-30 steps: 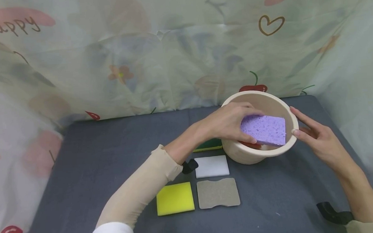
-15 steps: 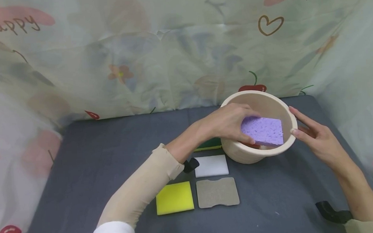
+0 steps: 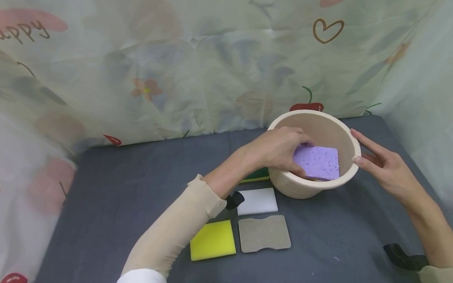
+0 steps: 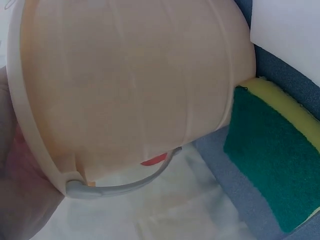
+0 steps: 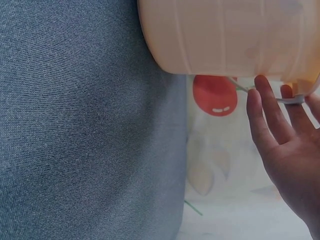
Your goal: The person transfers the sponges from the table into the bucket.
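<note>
My left hand (image 3: pixel 277 149) reaches over the near left rim of a beige bucket (image 3: pixel 292 188) and grips a purple sponge (image 3: pixel 320 163) by its left end. The sponge is inside the bucket mouth, partly below the rim. In the left wrist view the bucket wall (image 4: pixel 130 85) hides the sponge and most of that hand. My right hand (image 3: pixel 391 171) touches the bucket's right rim with thumb and fingertip. Seen from the right wrist, the fingers of the right hand (image 5: pixel 287 135) are straight and spread beside the bucket's pale handle (image 5: pixel 290 100).
On the dark cloth-covered table (image 3: pixel 128 181) lie a white pad (image 3: pixel 257 201), a yellow sponge (image 3: pixel 212 240) and a grey notched pad (image 3: pixel 264 233). Left of the bucket is a green-and-yellow scouring sponge (image 4: pixel 277 155). A patterned curtain (image 3: pixel 196 74) surrounds the table.
The left hand has lowered the purple sponge deeper into the bucket and slightly left. A reddish thing glimpsed under it earlier is now hidden. The right hand stays at the rim.
</note>
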A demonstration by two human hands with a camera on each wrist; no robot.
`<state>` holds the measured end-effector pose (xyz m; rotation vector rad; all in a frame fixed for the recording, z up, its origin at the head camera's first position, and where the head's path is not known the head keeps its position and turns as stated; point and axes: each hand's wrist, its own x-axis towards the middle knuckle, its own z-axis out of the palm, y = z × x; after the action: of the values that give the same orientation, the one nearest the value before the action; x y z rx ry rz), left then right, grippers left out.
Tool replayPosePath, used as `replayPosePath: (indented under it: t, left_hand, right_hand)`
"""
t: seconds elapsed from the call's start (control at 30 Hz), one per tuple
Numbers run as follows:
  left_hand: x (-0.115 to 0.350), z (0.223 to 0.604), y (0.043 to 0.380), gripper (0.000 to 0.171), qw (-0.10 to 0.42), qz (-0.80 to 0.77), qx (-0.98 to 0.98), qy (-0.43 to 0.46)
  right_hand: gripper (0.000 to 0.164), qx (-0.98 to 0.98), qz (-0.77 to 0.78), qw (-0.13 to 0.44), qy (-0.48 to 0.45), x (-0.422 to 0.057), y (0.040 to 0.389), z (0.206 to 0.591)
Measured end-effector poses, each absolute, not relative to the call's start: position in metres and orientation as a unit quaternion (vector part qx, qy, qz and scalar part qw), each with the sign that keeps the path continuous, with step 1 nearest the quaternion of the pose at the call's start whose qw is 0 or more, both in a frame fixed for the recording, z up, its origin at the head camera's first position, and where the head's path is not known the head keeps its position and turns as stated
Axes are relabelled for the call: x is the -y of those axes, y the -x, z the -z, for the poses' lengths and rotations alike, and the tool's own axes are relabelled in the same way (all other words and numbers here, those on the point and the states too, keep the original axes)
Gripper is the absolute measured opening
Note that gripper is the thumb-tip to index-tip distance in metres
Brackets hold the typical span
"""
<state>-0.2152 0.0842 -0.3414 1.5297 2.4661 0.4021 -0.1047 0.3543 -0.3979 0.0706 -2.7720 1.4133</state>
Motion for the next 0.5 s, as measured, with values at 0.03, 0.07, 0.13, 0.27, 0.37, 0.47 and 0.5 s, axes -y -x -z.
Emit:
replayPosePath:
  t: [0.03, 0.07, 0.13, 0.27, 0.37, 0.47, 0.5]
  left_hand:
    - [-0.0842, 0.3417, 0.215, 0.063, 0.104, -0.136, -0.838, -0.519]
    - [-0.0842, 0.3419, 0.2149, 0.061, 0.103, -0.136, -0.838, -0.518]
    - [-0.084, 0.3421, 0.2149, 0.057, 0.102, -0.136, -0.838, -0.518]
    - [-0.0834, 0.3418, 0.2151, 0.055, 0.105, -0.139, -0.837, -0.518]
    - [-0.0826, 0.3418, 0.2158, 0.055, 0.107, -0.146, -0.834, -0.521]
    - [-0.0813, 0.3422, 0.2174, 0.055, 0.113, -0.171, -0.827, -0.524]
    - [-0.0806, 0.3424, 0.2181, 0.054, 0.115, -0.183, -0.824, -0.524]
  right_hand:
    - [0.069, 0.89, -0.454, 0.016, -0.023, -0.3544, 0.1048, 0.3985]
    - [0.069, 0.89, -0.454, 0.018, -0.021, -0.3544, 0.105, 0.3992]
    - [0.07, 0.889, -0.456, 0.021, -0.02, -0.3543, 0.105, 0.4002]
    - [0.07, 0.89, -0.455, 0.021, -0.02, -0.354, 0.1051, 0.4013]
    - [0.07, 0.891, -0.453, 0.02, -0.019, -0.3536, 0.1051, 0.4014]
    - [0.07, 0.892, -0.452, 0.019, -0.017, -0.3536, 0.1051, 0.4013]
    - [0.07, 0.892, -0.452, 0.019, -0.017, -0.3537, 0.105, 0.4014]
